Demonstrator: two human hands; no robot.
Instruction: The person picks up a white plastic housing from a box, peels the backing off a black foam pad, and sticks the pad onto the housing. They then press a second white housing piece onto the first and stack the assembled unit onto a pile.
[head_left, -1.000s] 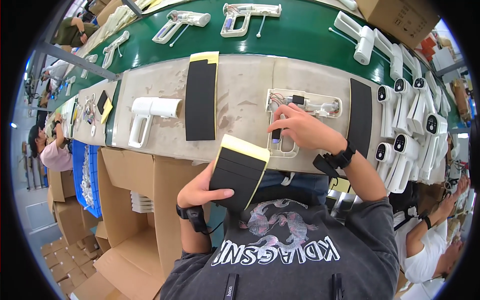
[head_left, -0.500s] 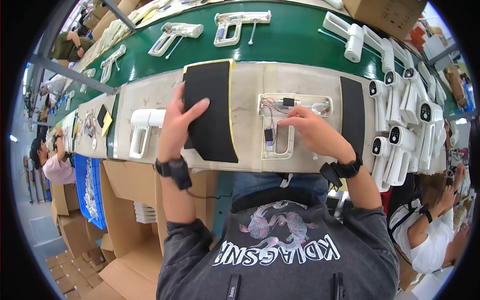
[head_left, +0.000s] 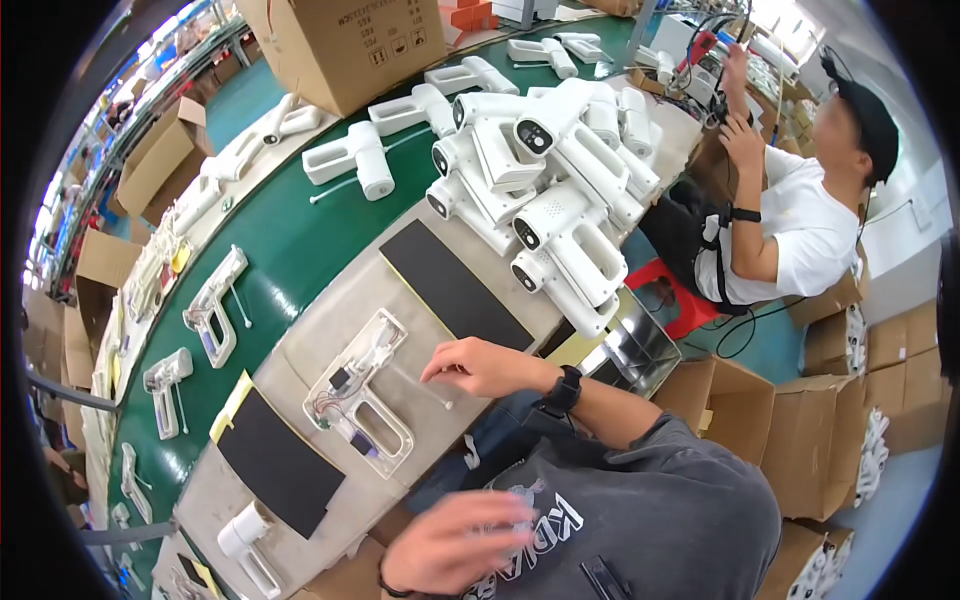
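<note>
A white gun-shaped housing [head_left: 368, 385] lies opened on the grey work mat [head_left: 290, 365], with wires, a small black part and a purple part inside. To its right, my right hand [head_left: 485, 368] hangs over the mat with fingers bent together; whatever they may hold is hidden. Just below those fingertips is a thin pale rod with a white end [head_left: 448, 405]. My left hand [head_left: 460, 540], smeared by motion, is in front of my shirt with fingers stretched out and nothing seen in it. A black foam sheet [head_left: 280, 460] with a yellow edge lies left of the housing.
Another black sheet [head_left: 455, 285] lies beyond the housing. Finished-looking white guns [head_left: 560, 200] are piled at the right. Past the mat runs a green conveyor [head_left: 270, 270] carrying more guns. A cardboard box [head_left: 350, 50] stands behind; a person [head_left: 790, 220] sits at the right.
The view has turned to the right. My left hand has let go of the black sheet and drawn back toward my body. My right hand has moved off the opened housing.
</note>
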